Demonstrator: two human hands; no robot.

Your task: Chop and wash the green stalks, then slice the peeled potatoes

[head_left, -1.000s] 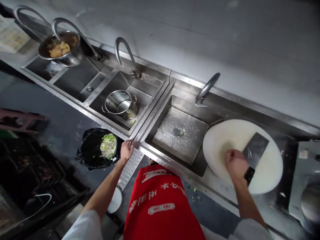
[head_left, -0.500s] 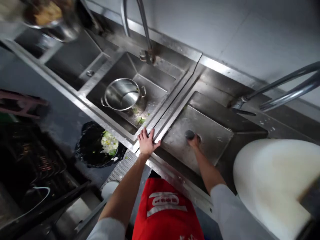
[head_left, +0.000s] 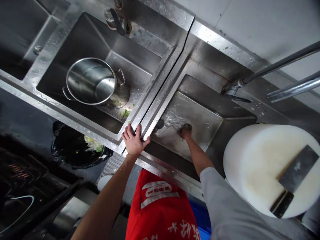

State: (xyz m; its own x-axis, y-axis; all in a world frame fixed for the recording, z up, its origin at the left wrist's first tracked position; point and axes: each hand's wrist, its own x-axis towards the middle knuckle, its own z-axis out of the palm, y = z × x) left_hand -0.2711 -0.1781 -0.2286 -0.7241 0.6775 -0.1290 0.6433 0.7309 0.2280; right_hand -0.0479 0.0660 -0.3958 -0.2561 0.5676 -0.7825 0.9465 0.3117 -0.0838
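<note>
My left hand [head_left: 133, 141] lies with fingers spread on the metal rim between two sinks. In the right-hand sink [head_left: 175, 146], my right hand [head_left: 185, 132] reaches to the drain opening [head_left: 189, 126]; its fingertips are hidden there, so their grip cannot be made out. A dark round stopper [head_left: 160, 124] lies on the sink floor to the left of this hand, apart from it. Shallow water [head_left: 174, 122] streaks across the floor between the two. A steel pot [head_left: 91, 81] with two handles stands in the left-hand sink [head_left: 140, 78], beside green leaf scraps [head_left: 124, 113].
On the right, a thick round white chopping board [head_left: 246, 166] bears a cleaver [head_left: 298, 168]. Faucet pipes [head_left: 280, 66] stick out above the right sink. A black-lined bin [head_left: 71, 146] with vegetable scraps stands on the floor at left.
My right hand has let go of the stopper, which now lies to its left, and has moved to the drain. Water has spread there. My view has shifted closer; my left hand stays on the rim.
</note>
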